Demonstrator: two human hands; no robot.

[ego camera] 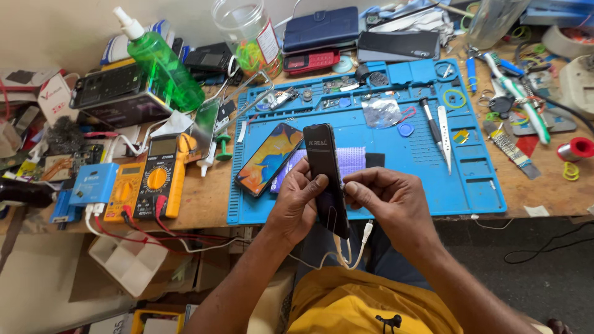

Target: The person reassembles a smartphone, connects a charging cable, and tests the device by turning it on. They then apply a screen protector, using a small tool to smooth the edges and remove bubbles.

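I hold a slim black phone (pixel 323 162) upright over the front edge of a blue work mat (pixel 427 154). My left hand (pixel 298 204) grips its left side, thumb on its face. My right hand (pixel 393 201) pinches its right edge near the lower half. White cables (pixel 352 250) hang from the phone's bottom end toward my lap. Just left of it, a phone with a colourful lit screen (pixel 270 158) lies flat on the mat, beside a purple cloth (pixel 349 159).
Two yellow multimeters (pixel 153 179) with red leads sit left of the mat. A green spray bottle (pixel 162 60) and a clear jar (pixel 250 34) stand behind. Screwdrivers and a metal spatula (pixel 438 127) lie on the mat's right. Tweezers, tape rolls and tools crowd the right side.
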